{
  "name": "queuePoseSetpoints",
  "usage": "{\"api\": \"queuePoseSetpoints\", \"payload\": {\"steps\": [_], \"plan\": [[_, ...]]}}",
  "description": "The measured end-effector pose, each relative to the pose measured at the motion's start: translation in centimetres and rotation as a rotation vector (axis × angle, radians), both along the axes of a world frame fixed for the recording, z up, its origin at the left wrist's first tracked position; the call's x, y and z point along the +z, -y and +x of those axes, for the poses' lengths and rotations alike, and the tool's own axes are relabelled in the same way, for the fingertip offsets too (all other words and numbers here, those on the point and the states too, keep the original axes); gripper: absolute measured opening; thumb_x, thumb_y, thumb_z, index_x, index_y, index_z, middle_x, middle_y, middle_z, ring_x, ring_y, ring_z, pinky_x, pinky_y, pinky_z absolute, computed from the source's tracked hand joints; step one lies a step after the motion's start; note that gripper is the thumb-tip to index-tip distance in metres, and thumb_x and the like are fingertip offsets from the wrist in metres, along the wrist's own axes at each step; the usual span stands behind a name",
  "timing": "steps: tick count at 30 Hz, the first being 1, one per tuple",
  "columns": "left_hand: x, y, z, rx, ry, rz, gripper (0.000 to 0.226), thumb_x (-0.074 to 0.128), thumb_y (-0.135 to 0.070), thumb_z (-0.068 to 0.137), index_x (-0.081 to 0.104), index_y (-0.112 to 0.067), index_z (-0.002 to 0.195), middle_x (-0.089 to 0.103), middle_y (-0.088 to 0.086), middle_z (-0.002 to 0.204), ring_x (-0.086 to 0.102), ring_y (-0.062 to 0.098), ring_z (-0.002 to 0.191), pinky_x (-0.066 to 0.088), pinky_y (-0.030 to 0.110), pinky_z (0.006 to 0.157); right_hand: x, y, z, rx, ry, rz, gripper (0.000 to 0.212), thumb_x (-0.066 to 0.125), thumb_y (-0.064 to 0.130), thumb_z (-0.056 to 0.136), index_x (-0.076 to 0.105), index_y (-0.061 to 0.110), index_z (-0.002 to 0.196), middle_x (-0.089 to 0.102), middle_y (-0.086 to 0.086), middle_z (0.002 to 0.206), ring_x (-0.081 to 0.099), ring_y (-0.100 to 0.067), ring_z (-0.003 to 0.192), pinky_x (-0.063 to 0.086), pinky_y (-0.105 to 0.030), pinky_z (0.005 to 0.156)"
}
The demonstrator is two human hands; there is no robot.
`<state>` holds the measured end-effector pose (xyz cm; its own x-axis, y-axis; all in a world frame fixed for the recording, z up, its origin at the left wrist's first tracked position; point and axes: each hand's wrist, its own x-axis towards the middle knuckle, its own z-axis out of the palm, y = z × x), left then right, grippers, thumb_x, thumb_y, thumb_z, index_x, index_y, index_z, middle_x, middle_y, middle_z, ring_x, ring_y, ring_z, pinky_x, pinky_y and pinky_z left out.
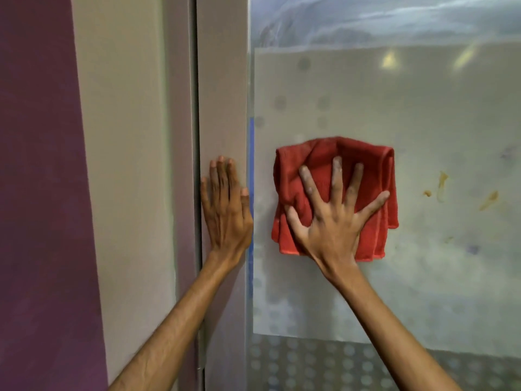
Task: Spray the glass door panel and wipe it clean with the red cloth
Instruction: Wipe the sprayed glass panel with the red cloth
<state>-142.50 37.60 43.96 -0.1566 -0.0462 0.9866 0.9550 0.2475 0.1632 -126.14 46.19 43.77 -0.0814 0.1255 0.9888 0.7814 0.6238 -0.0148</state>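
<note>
Your right grip (331, 218) lies flat on the red cloth (375, 170), with all five fingers straight and spread wide. It presses the cloth against the glass rather than curling round it. The cloth is bunched in loose folds and sits on the left part of the glass door panel (423, 108), on its frosted area. It is near the panel's left edge but does not touch it.

Your left grip (225, 204) holds nothing. Its fingers are straight and close together, and its palm rests flat on the grey door frame (222, 94), just beside the glass edge. The thumb lies along a thin blue strip (251, 131) that runs down that edge.

To the right of the cloth, well apart from it, several orange-brown smears (441, 184) mark the glass. Faint round dots show in the frosted area, and they are denser in the band (310, 362) along the bottom of the panel. Left of the frame are a beige wall strip (124, 136) and then a purple wall (36, 165).
</note>
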Motion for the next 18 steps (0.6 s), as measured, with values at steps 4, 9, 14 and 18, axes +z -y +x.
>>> {"api": "queuePoseSetpoints", "payload": {"steps": [4, 9, 14, 18], "plan": [[-1.0, 0.3, 0.9, 0.001, 0.040, -0.025, 0.054, 0.031, -0.024, 0.103, 0.029, -0.001, 0.152, 0.026, 0.017, 0.161, 0.018, 0.027, 0.151, 0.010, 0.042, 0.124, -5.3, -0.9, 1.6, -0.051, 0.031, -0.032, 0.070, 0.032, 0.072, 0.091, 0.021, 0.046, 0.155, 0.013, -0.008, 0.168, 0.006, -0.040, 0.154, 0.003, -0.082, 0.108], [0.0, 0.1, 3.8, -0.084, -0.038, -0.093, 0.056, 0.034, -0.022, 0.102, 0.024, -0.005, 0.154, 0.020, 0.017, 0.162, 0.012, 0.026, 0.153, 0.009, 0.041, 0.125, -5.6, -1.1, 3.4, -0.016, 0.019, -0.078, 0.071, 0.049, 0.055, 0.087, 0.030, 0.042, 0.154, 0.015, -0.007, 0.168, 0.007, -0.036, 0.155, 0.003, -0.081, 0.109], [2.2, -0.3, 3.4, -0.083, -0.070, -0.108, 0.055, 0.041, -0.016, 0.102, 0.027, -0.004, 0.154, 0.021, 0.017, 0.162, 0.014, 0.028, 0.153, 0.009, 0.040, 0.125, 3.2, -1.6, 4.9, -0.014, -0.193, -0.201, 0.067, 0.044, 0.057, 0.092, 0.033, 0.034, 0.154, 0.013, -0.007, 0.168, 0.007, -0.034, 0.155, 0.007, -0.082, 0.107], [2.1, -0.9, 3.0, -0.055, -0.103, -0.104, 0.055, 0.037, -0.017, 0.102, 0.025, -0.003, 0.154, 0.021, 0.016, 0.163, 0.015, 0.028, 0.153, 0.010, 0.043, 0.125, 12.3, -1.0, 3.6, 0.005, -0.272, -0.224, 0.084, 0.029, 0.085, 0.083, 0.019, 0.045, 0.156, 0.008, -0.011, 0.168, 0.004, -0.042, 0.154, 0.001, -0.084, 0.104]]}}
